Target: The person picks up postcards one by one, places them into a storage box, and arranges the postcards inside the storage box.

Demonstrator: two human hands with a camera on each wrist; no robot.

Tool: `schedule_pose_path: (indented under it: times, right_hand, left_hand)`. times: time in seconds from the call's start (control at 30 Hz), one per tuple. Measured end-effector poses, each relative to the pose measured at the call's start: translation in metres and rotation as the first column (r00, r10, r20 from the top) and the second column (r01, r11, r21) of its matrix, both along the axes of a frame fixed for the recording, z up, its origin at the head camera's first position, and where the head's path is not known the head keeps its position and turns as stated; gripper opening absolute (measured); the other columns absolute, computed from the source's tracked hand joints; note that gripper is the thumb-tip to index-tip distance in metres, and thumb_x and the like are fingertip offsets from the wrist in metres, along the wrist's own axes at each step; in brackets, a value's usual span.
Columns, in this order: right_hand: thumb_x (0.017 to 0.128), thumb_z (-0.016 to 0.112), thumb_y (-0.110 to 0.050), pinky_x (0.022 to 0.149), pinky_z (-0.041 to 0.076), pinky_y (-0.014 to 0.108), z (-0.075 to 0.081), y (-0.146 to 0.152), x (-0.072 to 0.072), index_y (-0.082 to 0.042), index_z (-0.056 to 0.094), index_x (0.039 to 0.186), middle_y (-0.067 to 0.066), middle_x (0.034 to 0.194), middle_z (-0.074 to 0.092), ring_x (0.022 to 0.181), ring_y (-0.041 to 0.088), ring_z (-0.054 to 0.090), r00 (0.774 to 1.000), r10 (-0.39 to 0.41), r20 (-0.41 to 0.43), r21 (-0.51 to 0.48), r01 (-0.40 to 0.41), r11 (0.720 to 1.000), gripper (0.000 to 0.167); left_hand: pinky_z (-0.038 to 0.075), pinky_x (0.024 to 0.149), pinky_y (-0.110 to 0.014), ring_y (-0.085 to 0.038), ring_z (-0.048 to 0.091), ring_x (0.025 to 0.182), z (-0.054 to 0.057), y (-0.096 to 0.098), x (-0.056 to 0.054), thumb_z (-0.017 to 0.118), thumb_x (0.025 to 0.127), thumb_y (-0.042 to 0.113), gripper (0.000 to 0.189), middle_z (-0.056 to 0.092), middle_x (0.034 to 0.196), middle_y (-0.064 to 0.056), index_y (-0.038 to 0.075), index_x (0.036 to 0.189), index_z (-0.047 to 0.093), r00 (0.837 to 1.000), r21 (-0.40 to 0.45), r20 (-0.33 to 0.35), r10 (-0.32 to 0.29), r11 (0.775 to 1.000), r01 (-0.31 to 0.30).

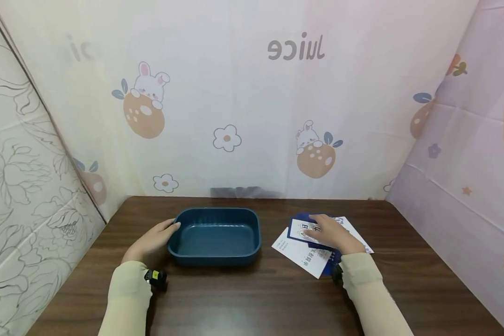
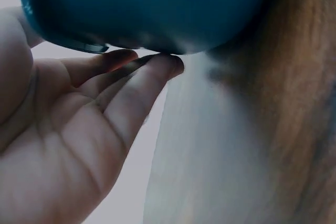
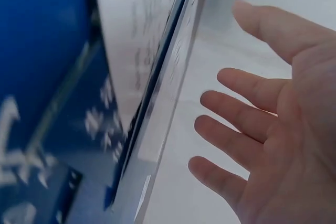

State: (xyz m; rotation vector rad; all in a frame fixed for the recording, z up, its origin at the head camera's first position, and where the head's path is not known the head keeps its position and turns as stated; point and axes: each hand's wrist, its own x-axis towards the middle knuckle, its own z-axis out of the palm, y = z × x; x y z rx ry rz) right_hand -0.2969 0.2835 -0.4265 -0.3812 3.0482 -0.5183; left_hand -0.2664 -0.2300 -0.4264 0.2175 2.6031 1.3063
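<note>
A deep teal rectangular tray (image 1: pixel 214 260) with rounded corners stands on the table at center left, its inside bare. My left hand (image 1: pixel 153 240) holds its left side, thumb at the rim and fingers against the outer wall. In the left wrist view the fingertips of that hand (image 2: pixel 79 114) meet the tray's teal wall (image 2: pixel 147 9). My right hand (image 1: pixel 333 233) is over a loose pile of blue and white printed cards (image 1: pixel 302 254). Seen from the right wrist, the fingers of this hand (image 3: pixel 252 108) are spread and straight, apart from the cards (image 3: pixel 126 40).
Everything lies on a dark brown wooden table (image 1: pixel 243 303). A patterned curtain (image 1: pixel 243 93) rises behind the table's back edge, with flowered fabric (image 1: pixel 21 186) on the left and more curtain on the right.
</note>
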Motion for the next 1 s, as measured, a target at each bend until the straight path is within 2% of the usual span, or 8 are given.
schedule_pose_path:
  times: [0.2,0.3,0.43,0.57,0.77,1.0]
  right_hand:
    - [0.09,0.074,-0.045,0.104,0.037,0.065,0.003,0.004,-0.007,0.004,0.048,0.144,0.031,0.142,0.048,0.131,0.05,0.043,0.998,-0.011,0.068,0.036,0.009,0.999,0.078]
    - [0.086,0.076,-0.05,0.102,0.038,0.066,0.004,0.006,-0.009,0.004,0.05,0.143,0.03,0.141,0.048,0.131,0.05,0.043,0.996,-0.013,0.093,0.062,0.008,0.998,0.082]
    - [0.083,0.078,-0.052,0.1,0.04,0.066,0.006,0.008,-0.015,0.002,0.052,0.143,0.029,0.142,0.048,0.13,0.049,0.044,0.993,-0.015,0.118,0.101,0.003,0.995,0.085]
    - [0.082,0.079,-0.052,0.101,0.04,0.066,0.006,0.008,-0.019,0.001,0.052,0.143,0.029,0.142,0.048,0.131,0.048,0.043,0.99,-0.015,0.137,0.129,-0.003,0.992,0.084]
    - [0.081,0.081,-0.05,0.102,0.04,0.064,0.005,0.006,-0.019,0.002,0.053,0.141,0.03,0.141,0.049,0.13,0.048,0.045,0.991,-0.005,0.135,0.132,-0.013,0.991,0.084]
    - [0.079,0.082,-0.049,0.1,0.042,0.064,0.006,0.006,-0.02,0.0,0.054,0.142,0.028,0.139,0.051,0.125,0.045,0.05,0.99,-0.025,0.141,0.152,0.003,0.988,0.084]
  left_hand:
    - [0.03,0.111,-0.061,-0.049,0.039,0.137,0.007,-0.005,0.002,0.042,0.107,0.048,0.074,0.024,0.158,-0.031,-0.004,0.156,0.022,0.997,0.11,0.074,-0.017,0.994,0.009]
    - [0.031,0.111,-0.061,-0.049,0.041,0.135,0.008,-0.005,0.002,0.042,0.107,0.046,0.073,0.023,0.158,-0.031,-0.004,0.157,0.021,0.996,0.114,0.082,-0.023,0.993,0.013]
    - [0.028,0.111,-0.063,-0.05,0.03,0.141,0.007,-0.001,-0.001,0.04,0.109,0.037,0.066,0.024,0.157,-0.032,-0.007,0.155,0.022,0.999,0.062,0.043,-0.017,0.998,0.015]
    - [0.023,0.112,-0.065,-0.051,0.021,0.144,0.003,0.006,-0.002,0.035,0.11,0.034,0.064,0.024,0.157,-0.034,-0.012,0.153,0.023,1.0,0.006,0.01,0.014,1.0,-0.014]
    - [0.019,0.114,-0.064,-0.051,0.017,0.145,-0.004,0.016,-0.006,0.031,0.11,0.031,0.062,0.02,0.157,-0.036,-0.014,0.152,0.019,0.997,0.08,0.04,0.061,0.995,-0.064]
    - [0.014,0.116,-0.063,-0.049,0.01,0.147,-0.006,0.018,-0.003,0.031,0.11,0.034,0.065,0.013,0.16,-0.033,-0.011,0.155,0.014,0.99,0.137,0.087,0.109,0.983,-0.12]
